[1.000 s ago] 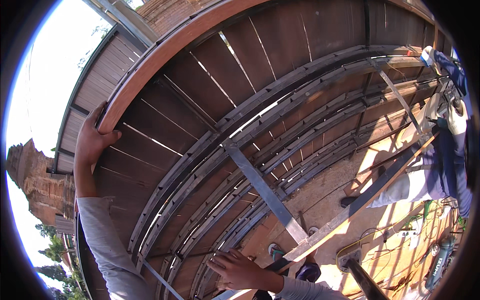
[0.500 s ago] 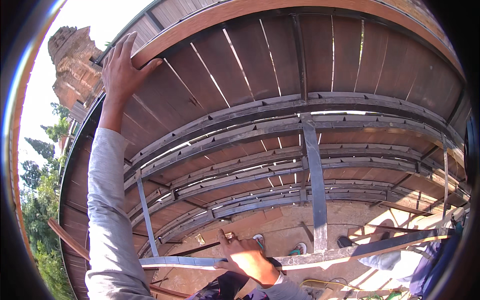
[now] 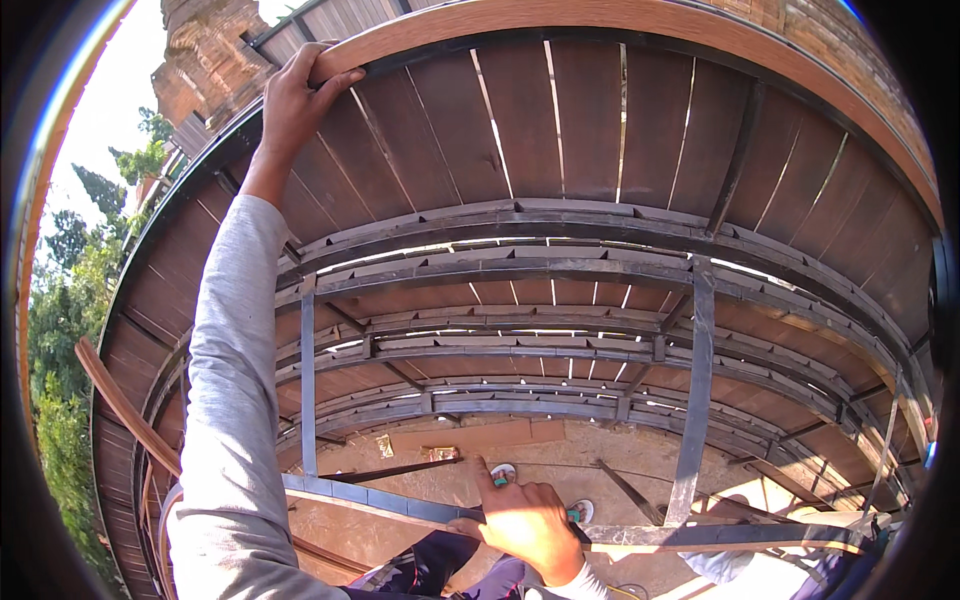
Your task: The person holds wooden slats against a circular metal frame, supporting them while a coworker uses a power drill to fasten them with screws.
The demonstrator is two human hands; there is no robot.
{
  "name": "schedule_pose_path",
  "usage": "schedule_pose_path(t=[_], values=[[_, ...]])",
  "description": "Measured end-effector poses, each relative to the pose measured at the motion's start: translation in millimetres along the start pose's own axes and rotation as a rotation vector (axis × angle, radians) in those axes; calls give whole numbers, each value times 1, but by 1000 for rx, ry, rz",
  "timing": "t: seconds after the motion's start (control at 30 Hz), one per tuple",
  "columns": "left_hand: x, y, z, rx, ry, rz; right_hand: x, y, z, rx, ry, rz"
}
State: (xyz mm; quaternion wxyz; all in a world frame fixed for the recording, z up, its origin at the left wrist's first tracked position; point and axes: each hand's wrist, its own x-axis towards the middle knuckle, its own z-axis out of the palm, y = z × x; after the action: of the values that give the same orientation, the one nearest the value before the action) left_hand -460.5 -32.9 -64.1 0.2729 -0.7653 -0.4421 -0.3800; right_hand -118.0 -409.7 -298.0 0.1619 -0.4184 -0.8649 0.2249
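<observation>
The view swung, but the left hand (image 3: 293, 106) still pinches the brown strip (image 3: 500, 18), apparently steadying it, the dark bar (image 3: 385, 503) beneath the spread-fingered right hand (image 3: 530, 522).

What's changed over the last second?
The view has swung left, showing more green trees. The right hand, over the lower beam, now has its index finger stretched out. The left hand kept its hold on the end of the wooden rail.

Rail (image 3: 480, 22) partly behind left hand (image 3: 286, 106), tower (image 3: 205, 62) cropped
</observation>
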Motion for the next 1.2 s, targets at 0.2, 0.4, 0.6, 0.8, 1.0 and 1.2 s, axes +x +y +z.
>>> schedule_pose_path(t=[0.2,0.4,0.6,0.8,1.0,1.2], values=[[0,-3,1,34,32,69,3,-7,-9,83,-183,138],[-2,-9,11,86,125,117,5,-7,-11,82,-283,157],[-6,-8,17,121,168,118,8,-1,-7,135,-350,165],[-12,-12,18,164,148,104,13,-4,-16,147,-414,199],[-4,8,7,133,179,137,7,-3,-10,85,-233,79],[-11,-5,9,154,182,153,26,-8,-31,261,-211,114]])
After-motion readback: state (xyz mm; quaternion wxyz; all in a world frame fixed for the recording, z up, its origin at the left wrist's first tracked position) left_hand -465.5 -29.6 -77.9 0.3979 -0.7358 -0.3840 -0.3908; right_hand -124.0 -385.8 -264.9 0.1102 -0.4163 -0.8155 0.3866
